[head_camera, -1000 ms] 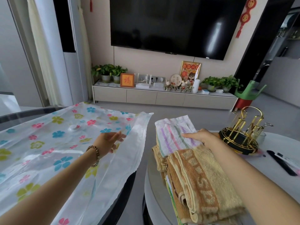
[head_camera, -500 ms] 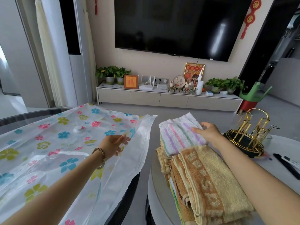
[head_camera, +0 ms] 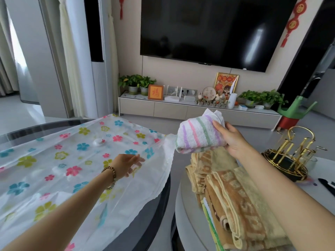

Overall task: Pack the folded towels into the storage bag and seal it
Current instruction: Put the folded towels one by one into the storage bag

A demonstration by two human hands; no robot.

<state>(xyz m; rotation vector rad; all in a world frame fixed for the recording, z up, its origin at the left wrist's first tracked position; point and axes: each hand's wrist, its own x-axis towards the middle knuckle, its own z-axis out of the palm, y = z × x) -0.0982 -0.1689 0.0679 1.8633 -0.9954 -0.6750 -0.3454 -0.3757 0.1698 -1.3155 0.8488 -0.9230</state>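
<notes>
A clear storage bag (head_camera: 54,160) printed with coloured flowers lies flat on the dark glass table (head_camera: 155,214), its mouth edge facing right. My left hand (head_camera: 126,164) rests flat on the bag near that edge, fingers apart. My right hand (head_camera: 230,138) holds a folded white towel with pink, purple and green stripes (head_camera: 197,136) in the air, just right of the bag's far corner. Below it a stack of folded tan and brown towels (head_camera: 233,194) lies on the round white table (head_camera: 184,218).
A gold wire rack on a black base (head_camera: 290,156) stands on the white table to the right, with dark flat objects (head_camera: 326,185) beyond it. A gap separates the two tables. A TV cabinet with plants (head_camera: 181,107) lines the far wall.
My right hand has closed on the striped towel and lifted it off the stack, carrying it up and slightly left. My left hand has stayed on the bag.
</notes>
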